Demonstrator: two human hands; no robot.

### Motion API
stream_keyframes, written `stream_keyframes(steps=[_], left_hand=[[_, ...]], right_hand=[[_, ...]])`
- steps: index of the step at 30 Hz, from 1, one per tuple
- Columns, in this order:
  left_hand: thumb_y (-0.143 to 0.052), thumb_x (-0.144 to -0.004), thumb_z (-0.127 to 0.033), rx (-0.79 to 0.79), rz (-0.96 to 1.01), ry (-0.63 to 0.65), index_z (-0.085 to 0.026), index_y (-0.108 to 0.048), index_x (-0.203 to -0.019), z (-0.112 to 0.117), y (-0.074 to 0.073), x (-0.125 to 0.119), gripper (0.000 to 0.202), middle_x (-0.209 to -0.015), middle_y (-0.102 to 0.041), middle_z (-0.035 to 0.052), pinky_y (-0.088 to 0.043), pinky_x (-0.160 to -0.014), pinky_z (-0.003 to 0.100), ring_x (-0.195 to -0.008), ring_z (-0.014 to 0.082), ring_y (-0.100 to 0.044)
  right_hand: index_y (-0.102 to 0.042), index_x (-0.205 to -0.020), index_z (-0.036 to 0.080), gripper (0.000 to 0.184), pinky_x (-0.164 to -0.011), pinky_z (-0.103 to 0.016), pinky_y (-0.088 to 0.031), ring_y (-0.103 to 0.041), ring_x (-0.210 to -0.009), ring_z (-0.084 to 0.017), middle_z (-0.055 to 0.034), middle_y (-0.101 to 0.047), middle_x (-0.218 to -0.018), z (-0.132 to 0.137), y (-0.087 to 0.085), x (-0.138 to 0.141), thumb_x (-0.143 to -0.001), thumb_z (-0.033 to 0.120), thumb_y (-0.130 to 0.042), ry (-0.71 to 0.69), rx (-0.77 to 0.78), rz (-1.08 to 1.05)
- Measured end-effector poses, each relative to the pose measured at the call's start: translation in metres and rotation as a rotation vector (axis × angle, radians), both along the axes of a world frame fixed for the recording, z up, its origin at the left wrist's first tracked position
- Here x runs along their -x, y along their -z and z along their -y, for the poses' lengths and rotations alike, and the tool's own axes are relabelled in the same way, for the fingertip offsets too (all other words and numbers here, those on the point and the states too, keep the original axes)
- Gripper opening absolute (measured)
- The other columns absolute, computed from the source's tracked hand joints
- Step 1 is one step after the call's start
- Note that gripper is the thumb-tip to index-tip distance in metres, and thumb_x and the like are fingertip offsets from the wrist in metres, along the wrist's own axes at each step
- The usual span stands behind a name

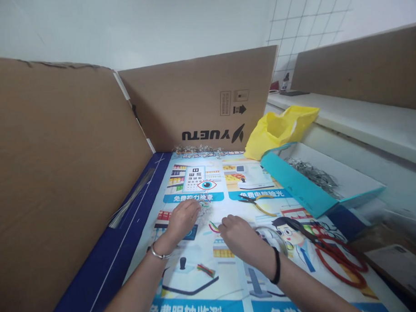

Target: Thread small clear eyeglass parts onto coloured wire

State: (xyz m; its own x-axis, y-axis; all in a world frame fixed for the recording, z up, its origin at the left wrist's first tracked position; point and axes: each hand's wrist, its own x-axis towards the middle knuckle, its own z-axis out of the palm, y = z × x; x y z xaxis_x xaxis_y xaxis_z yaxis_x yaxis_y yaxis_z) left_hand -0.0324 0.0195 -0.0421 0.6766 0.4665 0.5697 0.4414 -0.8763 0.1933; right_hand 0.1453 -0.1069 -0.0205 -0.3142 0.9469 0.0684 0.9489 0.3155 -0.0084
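My left hand (pixel 183 219), with a silver bangle at the wrist, is closed in a pinch. At its fingertips shows a small thin wire piece (pixel 204 205) with coloured bits, too fine to make out fully. My right hand (pixel 241 239), wearing a black band, is closed with fingertips pressed together. Short coloured strands (pixel 213 227) in red, green and yellow stick out from its fingers toward the left. Below and between the hands, a small bundle of coloured strands (pixel 205 270) lies on the printed mat. Partly behind my right hand rests a coil of clear wire (pixel 272 235).
Yellow-handled pliers (pixel 264 206) and red-handled scissors (pixel 344 262) lie to the right. A turquoise box (pixel 294 189) holds many metal wire pieces, beside a yellow bag (pixel 278 128). Cardboard walls (pixel 199 97) stand at left and back. Thin straight wires (pixel 131 199) lie at left.
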Motion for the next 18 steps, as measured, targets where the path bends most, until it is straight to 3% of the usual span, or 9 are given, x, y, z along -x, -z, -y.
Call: stream_keyframes(steps=[6,18], left_hand=[[-0.045,-0.088,-0.016,0.041,0.010,0.012,-0.019,-0.059,-0.094,-0.001,0.002,0.001,0.015,-0.094,-0.064,0.0056,-0.049,-0.085,0.035,-0.095,0.0185,-0.059],[-0.047,-0.087,-0.014,-0.060,-0.111,-0.025,-0.021,-0.060,-0.091,0.002,-0.003,0.002,0.016,-0.095,-0.067,0.0047,-0.044,-0.079,0.035,-0.091,0.0192,-0.060]], right_hand=[[-0.058,-0.082,0.014,0.010,-0.062,-0.032,-0.034,-0.052,-0.080,-0.022,-0.0078,-0.060,-0.083,0.001,0.007,-0.002,-0.079,0.005,-0.056,-0.010,-0.024,-0.001],[-0.058,-0.079,0.015,0.012,-0.065,-0.031,-0.034,-0.050,-0.079,-0.021,-0.0066,-0.058,-0.080,-0.001,0.015,-0.007,-0.078,0.004,-0.054,0.004,-0.089,-0.063]])
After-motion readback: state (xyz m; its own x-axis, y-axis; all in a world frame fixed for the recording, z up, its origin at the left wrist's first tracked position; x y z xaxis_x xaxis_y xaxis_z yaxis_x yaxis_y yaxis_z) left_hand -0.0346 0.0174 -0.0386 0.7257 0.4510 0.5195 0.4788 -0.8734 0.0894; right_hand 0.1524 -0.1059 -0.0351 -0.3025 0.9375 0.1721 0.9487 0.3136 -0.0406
